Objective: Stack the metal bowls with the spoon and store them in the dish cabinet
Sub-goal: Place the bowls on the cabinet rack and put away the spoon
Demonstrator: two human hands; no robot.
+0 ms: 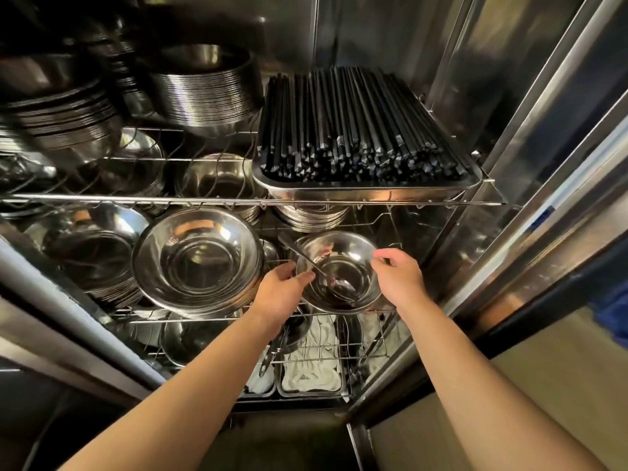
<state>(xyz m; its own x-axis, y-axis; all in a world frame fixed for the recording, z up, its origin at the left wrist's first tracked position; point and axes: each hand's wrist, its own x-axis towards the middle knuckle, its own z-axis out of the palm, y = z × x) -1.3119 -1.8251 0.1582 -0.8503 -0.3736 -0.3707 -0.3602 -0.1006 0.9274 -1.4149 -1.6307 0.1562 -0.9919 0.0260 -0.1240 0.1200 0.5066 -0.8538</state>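
Observation:
A small stack of metal bowls [343, 256] sits over the middle wire shelf of the open dish cabinet, at its right side. A metal spoon [307, 261] lies slanted inside the top bowl, handle pointing up and left. My left hand [280, 290] grips the stack's left rim, thumb on the edge near the spoon handle. My right hand [401, 278] holds the right rim, fingers curled over it. Whether the stack rests on the shelf or hangs just above it is unclear.
A taller stack of wide metal bowls [197, 263] stands directly left. The upper wire shelf [238, 199] carries a tray of black chopsticks [360, 130] and stacked plates [204, 93]. White cloths [312, 365] lie in trays below. The cabinet door [543, 185] stands open at right.

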